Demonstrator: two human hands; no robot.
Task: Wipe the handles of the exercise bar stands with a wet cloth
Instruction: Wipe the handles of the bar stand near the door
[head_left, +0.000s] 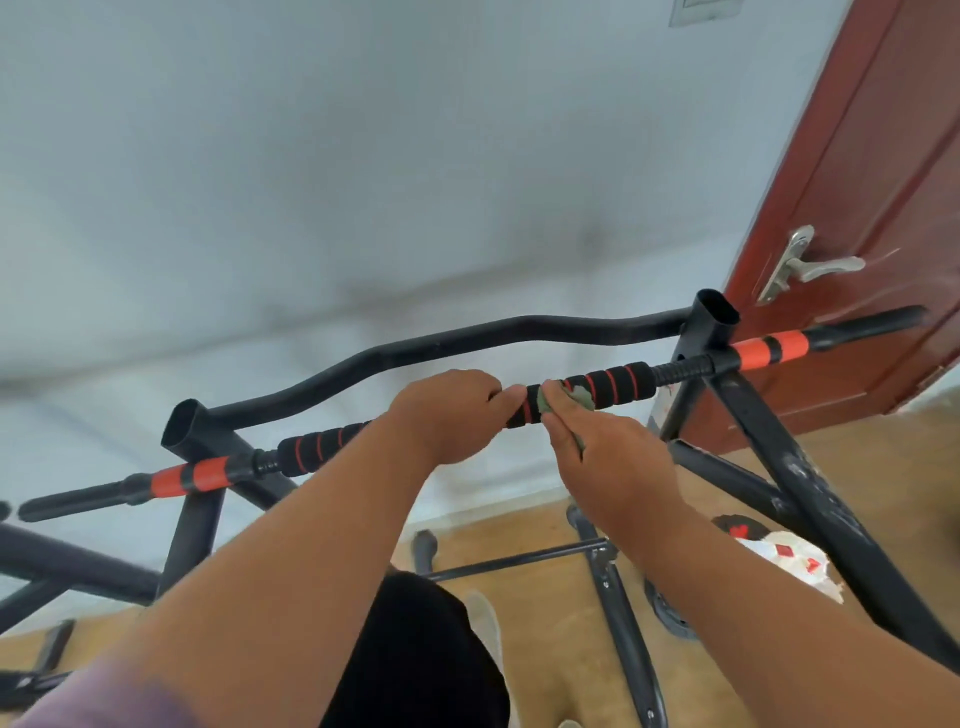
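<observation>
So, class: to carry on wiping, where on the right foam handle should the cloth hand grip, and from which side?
Wrap the cloth over the right foam handle from above. It is a round horizontal bar, bare beyond the right hand, while the left hand grips mid-bar.

A single wide-angle camera, worn on the person's head, looks forward and steeply down along both forearms to the foam-gripped bar (587, 387) of a black exercise stand (810, 493), which crosses the middle of the frame at close range. The left hand (449, 415) and right hand (608, 457) sit near the centre, close beneath the lens. The view is rolled, so the pale wall (363, 156) fills the upper half at a slant and the red-brown door (872, 182) leans in from the right edge. Wooden floor (545, 623) shows far below between the stand's legs. Straight lines bow toward the frame's edges. No second view is given.
</observation>
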